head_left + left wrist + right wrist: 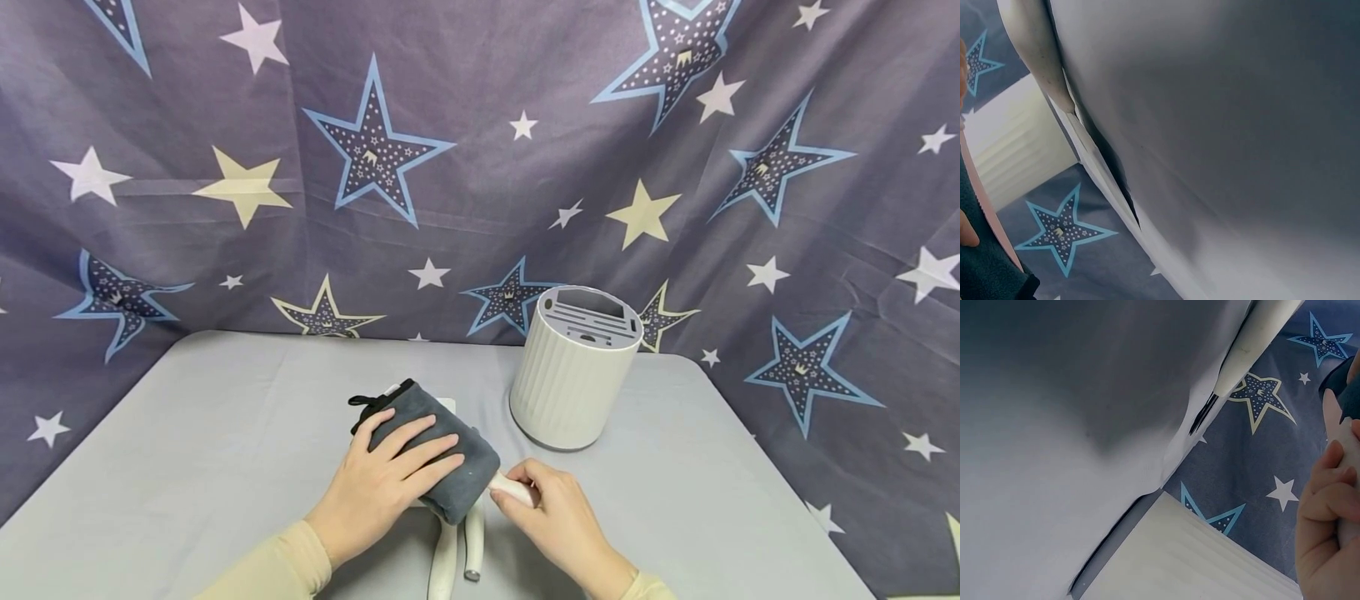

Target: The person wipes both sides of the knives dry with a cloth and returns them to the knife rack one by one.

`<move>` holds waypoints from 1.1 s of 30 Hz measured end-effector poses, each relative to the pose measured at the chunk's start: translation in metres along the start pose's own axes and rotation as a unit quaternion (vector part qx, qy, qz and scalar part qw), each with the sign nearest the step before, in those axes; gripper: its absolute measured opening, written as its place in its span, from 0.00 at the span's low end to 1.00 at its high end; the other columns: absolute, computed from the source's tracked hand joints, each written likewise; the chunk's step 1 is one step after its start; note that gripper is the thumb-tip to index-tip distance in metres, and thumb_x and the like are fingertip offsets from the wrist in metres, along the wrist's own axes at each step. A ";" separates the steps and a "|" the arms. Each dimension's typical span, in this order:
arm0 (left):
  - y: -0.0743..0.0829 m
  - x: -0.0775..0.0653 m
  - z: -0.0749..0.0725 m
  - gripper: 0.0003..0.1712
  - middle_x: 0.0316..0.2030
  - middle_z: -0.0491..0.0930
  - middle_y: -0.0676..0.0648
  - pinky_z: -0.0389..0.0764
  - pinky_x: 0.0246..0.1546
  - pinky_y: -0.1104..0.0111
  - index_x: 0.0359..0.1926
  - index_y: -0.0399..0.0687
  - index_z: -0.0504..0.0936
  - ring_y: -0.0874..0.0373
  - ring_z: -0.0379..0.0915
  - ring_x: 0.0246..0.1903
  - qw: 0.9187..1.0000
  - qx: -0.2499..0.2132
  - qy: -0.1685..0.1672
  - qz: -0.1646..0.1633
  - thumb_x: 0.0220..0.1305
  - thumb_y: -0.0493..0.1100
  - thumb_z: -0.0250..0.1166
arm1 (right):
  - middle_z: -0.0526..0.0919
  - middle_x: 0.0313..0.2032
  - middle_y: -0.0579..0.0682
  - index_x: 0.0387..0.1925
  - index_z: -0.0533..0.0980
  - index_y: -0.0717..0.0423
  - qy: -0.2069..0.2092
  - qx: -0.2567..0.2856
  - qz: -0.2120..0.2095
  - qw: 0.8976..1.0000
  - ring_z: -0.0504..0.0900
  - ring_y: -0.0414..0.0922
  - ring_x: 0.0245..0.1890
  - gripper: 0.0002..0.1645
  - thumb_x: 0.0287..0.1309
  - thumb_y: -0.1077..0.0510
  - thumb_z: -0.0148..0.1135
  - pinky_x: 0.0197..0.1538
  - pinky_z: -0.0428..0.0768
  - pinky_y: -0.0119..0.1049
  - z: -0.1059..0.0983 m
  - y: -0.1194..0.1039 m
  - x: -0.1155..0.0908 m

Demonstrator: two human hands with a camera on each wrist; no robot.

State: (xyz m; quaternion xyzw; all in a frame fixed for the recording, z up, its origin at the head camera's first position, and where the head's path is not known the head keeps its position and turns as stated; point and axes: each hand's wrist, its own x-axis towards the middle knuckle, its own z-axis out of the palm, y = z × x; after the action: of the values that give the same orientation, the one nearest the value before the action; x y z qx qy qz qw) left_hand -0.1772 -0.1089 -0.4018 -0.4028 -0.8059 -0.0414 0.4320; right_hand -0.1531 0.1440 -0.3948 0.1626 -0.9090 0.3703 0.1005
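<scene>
My left hand holds a dark grey cloth with black trim and a small loop, its fingers spread across the top. A white handle comes out at the cloth's right end, gripped by my right hand. In the left wrist view a pinkish knife blade shows along the cloth's edge; the rest is covered. The right wrist view shows my right fingers curled round the handle. Under the cloth lie two more white handles, one curved and one with a metal end cap.
A white ribbed knife block with a grey slotted top stands behind my right hand. Part of a white object shows behind the cloth. The table has a pale grey cover, and a star-patterned curtain hangs at its back and sides.
</scene>
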 end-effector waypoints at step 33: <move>-0.006 -0.005 0.001 0.23 0.56 0.82 0.56 0.66 0.60 0.42 0.54 0.60 0.84 0.50 0.75 0.59 1.000 0.004 0.004 -0.015 0.59 0.47 0.53 | 0.72 0.17 0.34 0.27 0.80 0.43 0.010 0.015 0.021 1.000 0.66 0.28 0.18 0.07 0.50 0.52 0.73 0.22 0.66 0.25 -0.006 0.007 -0.005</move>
State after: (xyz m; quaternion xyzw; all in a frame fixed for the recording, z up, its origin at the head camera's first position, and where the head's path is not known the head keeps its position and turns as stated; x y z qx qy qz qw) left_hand -0.1806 -0.1156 -0.4043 -0.3886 -0.8101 -0.0462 0.4366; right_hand -0.1512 0.1540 -0.3968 0.1412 -0.9055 0.3878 0.0989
